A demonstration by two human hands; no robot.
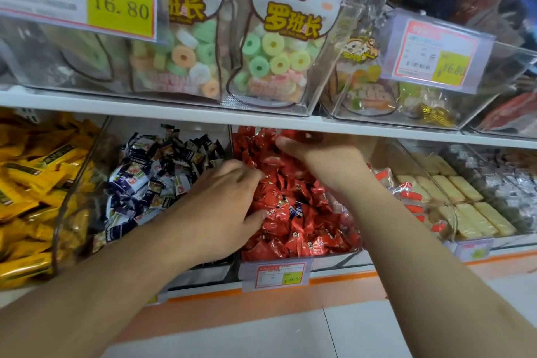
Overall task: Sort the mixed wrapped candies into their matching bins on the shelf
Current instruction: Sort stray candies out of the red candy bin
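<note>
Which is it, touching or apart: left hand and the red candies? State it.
Touching. The head view shows the left hand resting on the red candies, thumb against wrappers.

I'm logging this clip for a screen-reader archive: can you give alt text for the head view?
Both hands reach into a clear bin of red wrapped candies on the lower shelf, the left hand resting on the pile, the right hand further back. A blue-and-white candy lies among the red; its matching bin of blue-and-white candies sits to the left.

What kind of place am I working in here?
Most likely a shop's sweets aisle. Yellow price tags hang on the shelf fronts, clear bins hold loose wrapped sweets sorted by kind, and sealed bags of ring candy stand on the shelf above.
</note>
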